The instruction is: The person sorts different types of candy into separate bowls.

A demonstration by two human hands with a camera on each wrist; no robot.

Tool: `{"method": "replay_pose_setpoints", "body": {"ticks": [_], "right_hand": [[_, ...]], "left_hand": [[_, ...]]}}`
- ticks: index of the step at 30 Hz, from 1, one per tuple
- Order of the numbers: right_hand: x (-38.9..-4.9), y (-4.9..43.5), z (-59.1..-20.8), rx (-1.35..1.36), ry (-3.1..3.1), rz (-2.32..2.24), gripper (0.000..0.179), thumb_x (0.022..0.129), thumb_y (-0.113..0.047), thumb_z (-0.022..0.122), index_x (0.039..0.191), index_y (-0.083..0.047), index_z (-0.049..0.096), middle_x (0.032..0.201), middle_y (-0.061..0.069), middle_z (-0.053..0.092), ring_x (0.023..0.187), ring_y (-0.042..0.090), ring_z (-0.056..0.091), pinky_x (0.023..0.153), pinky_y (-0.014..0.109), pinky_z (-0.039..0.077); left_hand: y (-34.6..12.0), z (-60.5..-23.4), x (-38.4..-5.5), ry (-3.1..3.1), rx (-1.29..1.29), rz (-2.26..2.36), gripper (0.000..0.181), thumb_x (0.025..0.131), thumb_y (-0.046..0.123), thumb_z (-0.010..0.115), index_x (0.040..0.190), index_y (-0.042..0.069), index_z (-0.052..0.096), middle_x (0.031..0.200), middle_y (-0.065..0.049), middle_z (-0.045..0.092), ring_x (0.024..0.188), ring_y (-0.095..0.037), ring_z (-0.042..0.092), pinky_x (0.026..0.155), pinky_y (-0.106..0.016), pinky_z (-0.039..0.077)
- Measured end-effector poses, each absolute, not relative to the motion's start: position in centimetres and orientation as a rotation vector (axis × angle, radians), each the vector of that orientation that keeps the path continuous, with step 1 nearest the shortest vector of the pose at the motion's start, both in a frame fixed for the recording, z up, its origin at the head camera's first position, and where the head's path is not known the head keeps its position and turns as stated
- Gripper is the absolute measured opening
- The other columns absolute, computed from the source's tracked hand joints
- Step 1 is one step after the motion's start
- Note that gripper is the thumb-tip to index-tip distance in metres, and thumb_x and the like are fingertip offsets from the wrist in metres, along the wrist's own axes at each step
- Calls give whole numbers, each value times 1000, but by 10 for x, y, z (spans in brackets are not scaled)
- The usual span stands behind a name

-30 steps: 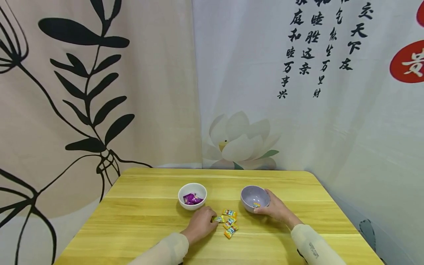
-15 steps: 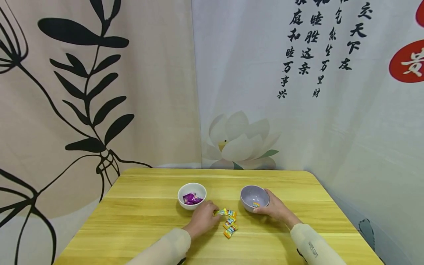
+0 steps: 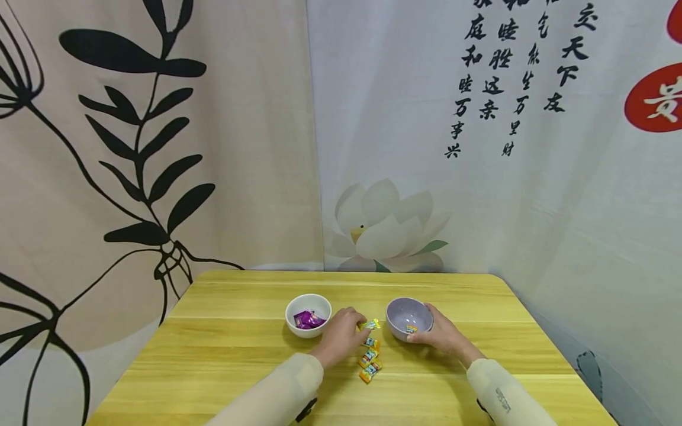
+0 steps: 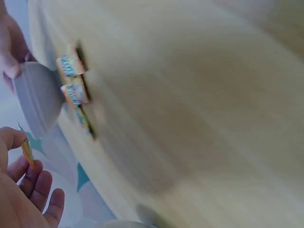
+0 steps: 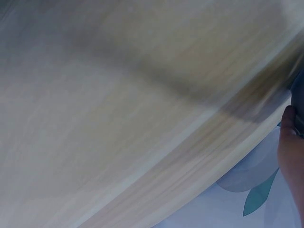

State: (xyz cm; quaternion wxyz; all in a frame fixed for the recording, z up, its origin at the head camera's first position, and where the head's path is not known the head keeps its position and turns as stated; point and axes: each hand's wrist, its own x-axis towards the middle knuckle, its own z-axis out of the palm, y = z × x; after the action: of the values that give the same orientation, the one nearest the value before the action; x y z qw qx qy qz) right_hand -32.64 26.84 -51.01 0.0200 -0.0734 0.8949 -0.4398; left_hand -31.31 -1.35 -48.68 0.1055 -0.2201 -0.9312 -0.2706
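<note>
Between finger and thumb my left hand [image 3: 343, 336] pinches a yellow wrapped candy [image 3: 370, 324], lifted above the table between the two bowls. The left wrist view shows the same candy [image 4: 27, 151] on edge at the fingertips. My right hand [image 3: 446, 336] grips the right side of a grey-purple bowl [image 3: 401, 313], which has a yellow candy [image 3: 412, 329] inside. In the right wrist view only part of that hand [image 5: 290, 152] shows, at the bowl's edge. Loose yellow wrapped candies [image 3: 369, 357] lie in a rough column on the table in front of my left hand.
A white bowl [image 3: 293, 326] with purple wrapped candies [image 3: 309, 320] stands to the left of my left hand. The wooden table [image 3: 213, 349] reaches back to a printed curtain [image 3: 256, 148].
The left hand has picked a yellow candy up off the table and carried it up and to the right, towards the grey-purple bowl. My right hand and both bowls have stayed in place.
</note>
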Motion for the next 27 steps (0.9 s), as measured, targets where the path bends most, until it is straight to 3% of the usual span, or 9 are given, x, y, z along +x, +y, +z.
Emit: {"method": "replay_pose_setpoints", "body": {"ticks": [15,27], "right_hand": [[-326,269,-513,-252,2755,-1417,112,72,-37,88,152,6,22,146,25,42,127,38,47,105,54,37],[-326,268,-509,-330,2702,-1518,98,73,-27,89,147,2,33,136,18,52,117,31,54,99,46,42]], "left_hand": [[35,-460,-334,-2681,-648,-758,22,86,24,76,100,7,78,90,0,67,82,-14,59,70,-28,51],[66,-455,-347,-2694,-605,-570,23,87,30,76,101,12,78,96,-1,68,89,-19,63,76,-34,53]]}}
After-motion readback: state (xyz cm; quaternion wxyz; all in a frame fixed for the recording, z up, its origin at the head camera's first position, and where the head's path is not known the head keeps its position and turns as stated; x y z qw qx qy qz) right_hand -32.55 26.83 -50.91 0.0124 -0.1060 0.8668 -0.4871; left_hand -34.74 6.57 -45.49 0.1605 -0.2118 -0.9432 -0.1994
